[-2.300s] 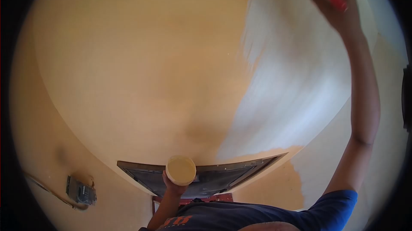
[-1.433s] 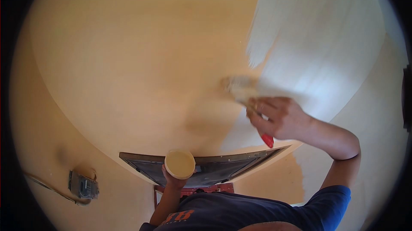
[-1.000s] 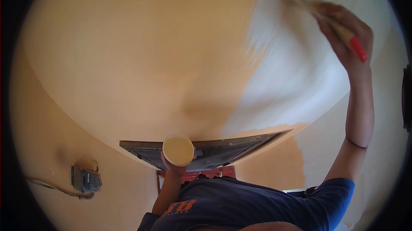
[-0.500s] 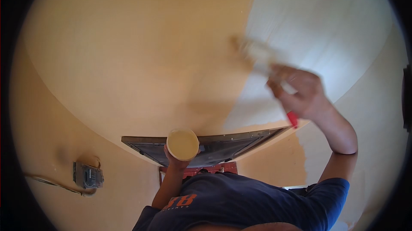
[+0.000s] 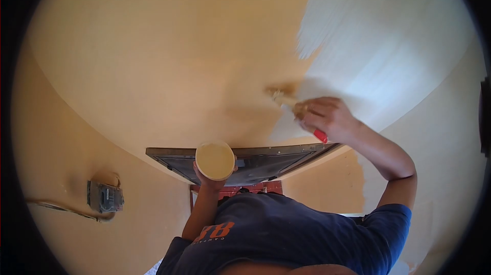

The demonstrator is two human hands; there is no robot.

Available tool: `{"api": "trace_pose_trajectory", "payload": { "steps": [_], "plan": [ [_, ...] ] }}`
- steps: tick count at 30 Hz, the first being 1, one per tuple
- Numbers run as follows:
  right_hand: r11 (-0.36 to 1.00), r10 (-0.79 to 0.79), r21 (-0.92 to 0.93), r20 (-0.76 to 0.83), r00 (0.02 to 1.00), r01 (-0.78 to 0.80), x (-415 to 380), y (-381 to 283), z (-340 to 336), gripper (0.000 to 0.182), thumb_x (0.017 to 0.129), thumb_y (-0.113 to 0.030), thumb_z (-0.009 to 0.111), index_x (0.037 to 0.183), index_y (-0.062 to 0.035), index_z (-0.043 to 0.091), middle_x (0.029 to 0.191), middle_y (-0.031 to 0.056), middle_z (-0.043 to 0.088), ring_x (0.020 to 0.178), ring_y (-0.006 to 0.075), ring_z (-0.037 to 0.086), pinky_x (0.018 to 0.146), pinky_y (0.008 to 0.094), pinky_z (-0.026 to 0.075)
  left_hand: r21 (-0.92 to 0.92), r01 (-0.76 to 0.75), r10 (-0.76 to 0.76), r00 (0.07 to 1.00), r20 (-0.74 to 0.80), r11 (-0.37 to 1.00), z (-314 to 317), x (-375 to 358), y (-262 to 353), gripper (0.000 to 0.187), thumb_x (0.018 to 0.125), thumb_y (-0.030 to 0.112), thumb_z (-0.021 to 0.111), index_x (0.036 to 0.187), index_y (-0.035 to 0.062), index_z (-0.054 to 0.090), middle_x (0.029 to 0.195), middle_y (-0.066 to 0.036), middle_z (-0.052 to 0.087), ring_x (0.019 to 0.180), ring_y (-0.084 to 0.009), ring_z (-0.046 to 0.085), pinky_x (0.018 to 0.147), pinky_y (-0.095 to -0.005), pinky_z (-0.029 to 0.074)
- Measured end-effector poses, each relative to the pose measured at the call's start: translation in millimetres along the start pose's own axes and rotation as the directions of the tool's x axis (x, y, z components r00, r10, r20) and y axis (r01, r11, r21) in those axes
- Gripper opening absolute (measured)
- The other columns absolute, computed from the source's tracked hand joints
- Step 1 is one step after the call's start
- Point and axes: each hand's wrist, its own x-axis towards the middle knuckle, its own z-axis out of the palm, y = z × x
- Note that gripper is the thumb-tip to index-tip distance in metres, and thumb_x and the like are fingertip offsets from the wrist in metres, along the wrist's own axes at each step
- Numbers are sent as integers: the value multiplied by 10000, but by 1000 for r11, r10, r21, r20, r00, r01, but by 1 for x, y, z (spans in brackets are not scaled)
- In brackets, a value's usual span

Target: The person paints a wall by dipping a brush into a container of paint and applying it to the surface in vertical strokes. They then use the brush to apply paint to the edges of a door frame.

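My left hand [image 5: 208, 181] is wrapped round a round tub [image 5: 215, 160] of pale cream paint, held upright at chest height. In my right hand [image 5: 331, 117] is a paintbrush [image 5: 287, 101], gripped by its handle, whose red end sticks out below the fingers. The bristle tip points left and appears to meet the orange-beige wall [image 5: 179, 70], just left of a paler painted area [image 5: 394, 45]. That area's left edge shows streaky brush marks higher up.
Below the wall area, a dark door or panel [image 5: 255, 165] juts out behind the tub. On the left wall hangs an electrical box [image 5: 106, 197] with a cable [image 5: 64, 208]. Red flooring [image 5: 273, 187] shows beneath. A dark object [image 5: 485, 119] stands at the right edge.
My right hand and the paintbrush have moved down and left in the view. Streaky pale strokes now show at the upper edge of the paler area. The tub stays in my left hand.
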Motion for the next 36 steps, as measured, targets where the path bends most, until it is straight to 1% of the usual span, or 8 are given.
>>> {"api": "trace_pose_trajectory", "payload": {
  "steps": [12,15,21,23,25,26,28,36],
  "plan": [
    [843,-170,-531,-421,891,-90,72,33,-124,189,648,-33,737,797,-72,628,749,31,647,712,211,627,596,292,503,-28,36,-37,999,-2,999,0,1,-3,774,725,707,470,1250,139,460,1139,-130,535,997,-386,503,675,-464,459],
    [811,-202,-585,-249,947,20,50,36,-86,247,627,-111,674,868,-89,630,825,65,603,727,211,601,571,332,479,-159,69,-30,971,236,985,6,1,-4,644,839,540,510,1304,108,405,1246,-175,442,1102,-408,477,768,-474,476],
    [983,99,-143,-136,986,-118,-2,-23,1,195,704,-100,656,877,-62,575,889,100,604,697,169,602,585,270,494,-66,76,-75,997,25,995,1,-3,1,781,723,708,471,1263,145,447,1147,-124,527,1002,-378,491,683,-464,457],
    [971,238,63,-195,952,-230,-18,-36,22,163,752,-76,652,892,-53,573,882,94,606,687,170,609,581,271,508,-158,90,-51,971,231,983,1,-2,1,645,841,543,505,1312,116,399,1268,-179,427,1116,-410,467,794,-486,475],
    [368,900,823,-199,388,-433,-30,-52,44,123,836,-67,614,945,-46,563,877,60,606,680,164,627,577,263,543,-152,82,-45,972,232,985,1,-3,3,650,838,545,508,1316,119,396,1266,-179,428,1116,-409,465,792,-484,475],
    [369,899,825,-199,391,-428,-32,-59,49,123,836,-67,614,945,-46,563,877,60,606,680,164,627,577,263,543,-147,79,-43,972,232,986,1,-3,4,655,835,546,512,1319,122,392,1263,-179,429,1116,-407,463,789,-482,475],
    [-235,964,965,247,-99,119,-35,-75,60,139,867,-93,589,991,-47,546,872,28,604,699,144,636,570,268,564,-143,82,-50,976,213,986,1,-5,5,662,830,547,518,1322,123,388,1264,-180,424,1117,-406,458,790,-481,475],
    [-618,745,687,667,6,383,-41,-113,90,165,887,-211,574,995,-87,561,792,9,611,668,104,628,591,257,569,-23,114,-113,993,20,993,-9,-16,7,795,741,708,453,1287,132,417,1176,-143,512,1022,-392,497,690,-474,458]
  ]
}}
